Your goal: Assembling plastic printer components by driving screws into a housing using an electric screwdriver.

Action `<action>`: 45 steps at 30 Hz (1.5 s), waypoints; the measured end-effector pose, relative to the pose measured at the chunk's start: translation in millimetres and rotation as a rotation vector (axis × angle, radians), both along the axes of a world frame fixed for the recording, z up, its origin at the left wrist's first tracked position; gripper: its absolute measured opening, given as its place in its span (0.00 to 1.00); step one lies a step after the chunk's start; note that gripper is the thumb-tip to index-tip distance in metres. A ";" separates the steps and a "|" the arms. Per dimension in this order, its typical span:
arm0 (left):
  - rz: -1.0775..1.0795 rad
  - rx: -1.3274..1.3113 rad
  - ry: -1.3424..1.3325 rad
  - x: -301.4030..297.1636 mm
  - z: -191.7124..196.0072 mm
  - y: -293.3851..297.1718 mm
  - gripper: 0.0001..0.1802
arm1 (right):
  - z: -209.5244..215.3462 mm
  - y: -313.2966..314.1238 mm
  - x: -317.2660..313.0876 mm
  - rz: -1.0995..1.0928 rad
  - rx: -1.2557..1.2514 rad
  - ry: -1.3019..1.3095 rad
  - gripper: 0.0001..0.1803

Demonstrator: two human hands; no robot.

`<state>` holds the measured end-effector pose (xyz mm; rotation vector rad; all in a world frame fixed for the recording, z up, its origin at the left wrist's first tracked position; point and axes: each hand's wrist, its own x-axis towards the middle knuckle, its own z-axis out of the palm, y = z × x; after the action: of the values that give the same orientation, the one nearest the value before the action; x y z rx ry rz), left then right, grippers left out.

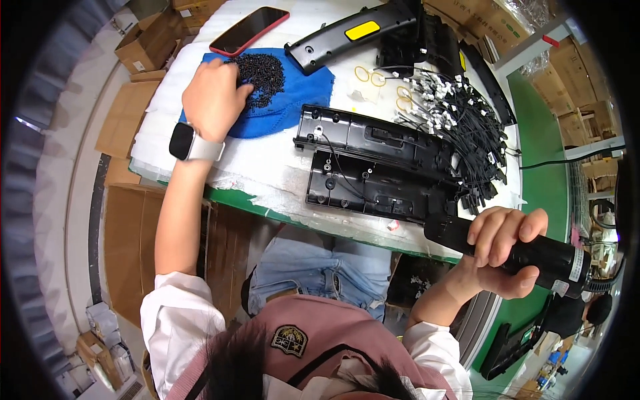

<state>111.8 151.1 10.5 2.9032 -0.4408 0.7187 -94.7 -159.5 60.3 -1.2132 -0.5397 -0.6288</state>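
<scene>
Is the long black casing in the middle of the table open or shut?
Open: the farther half and nearer half lie side by side, hollow insides up, with a thin wire running between.

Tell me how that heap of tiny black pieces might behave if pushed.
The black pieces would probably scatter, as they lie loose. Each looks tiny, so likely light. The creased blue cloth underneath might shift too, carrying some along.

Black screws (267, 79), blue cloth (285, 115), black handheld tool (550, 259), black casings (353, 133), black-and-white cables (477, 127), red-edged phone (250, 31)
</scene>
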 end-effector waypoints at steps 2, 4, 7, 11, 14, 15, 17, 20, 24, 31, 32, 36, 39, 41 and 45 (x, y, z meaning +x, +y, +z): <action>-0.019 -0.075 0.023 3.8 -7.5 0.9 0.07 | -1.1 1.0 1.5 0.016 0.003 0.012 0.27; -0.097 -0.155 -0.008 7.2 -12.0 0.5 0.04 | -3.0 4.2 1.7 0.018 0.015 0.032 0.27; -0.090 -0.206 -0.070 9.8 -14.5 -8.3 0.03 | -3.1 6.1 3.0 -0.016 0.015 0.045 0.27; -0.091 -0.245 -0.161 7.4 -11.8 -10.4 0.06 | -0.8 5.8 5.2 -0.009 -0.022 0.016 0.24; -0.106 -0.258 -0.152 7.1 -11.3 -5.1 0.08 | -1.9 -1.0 4.3 0.034 0.022 0.012 0.28; -0.144 -0.306 -0.142 4.9 -9.8 -7.1 0.08 | -1.3 -1.5 4.4 0.037 0.026 -0.002 0.28; -0.297 -0.589 0.022 -19.5 1.9 -23.1 0.06 | -2.4 -0.2 5.4 0.038 0.084 -0.041 0.27; -0.449 -0.981 0.515 -83.1 15.7 -52.7 0.05 | -1.0 2.5 6.7 0.130 0.226 -0.127 0.24; -0.839 -0.893 0.602 -118.5 19.2 -84.3 0.03 | 4.7 10.4 9.3 0.173 0.372 -0.205 0.21; -0.920 -0.890 0.773 -123.9 16.0 -87.4 0.03 | 0.6 12.5 5.4 0.205 0.413 -0.179 0.21; -0.921 -0.890 0.774 -123.7 15.7 -86.1 0.03 | 0.2 13.0 4.3 0.189 0.408 -0.179 0.21; -0.895 -0.889 0.772 -126.8 12.7 -84.8 0.03 | 0.7 13.9 1.9 0.181 0.394 -0.185 0.21; -0.914 -0.911 0.750 -129.1 10.4 -87.6 0.03 | 1.0 13.3 0.3 0.209 0.360 -0.165 0.21; -0.919 -0.908 0.740 -130.4 9.6 -88.8 0.03 | 0.4 13.2 1.2 0.226 0.341 -0.160 0.21; -0.909 -0.928 0.836 -135.1 6.9 -89.8 0.06 | 2.0 15.0 -4.0 0.171 0.364 -0.102 0.21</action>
<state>-23.4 61.3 17.4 1.6056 -0.8734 -0.3605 -98.7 -144.6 62.3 -0.7870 -0.5789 -0.6135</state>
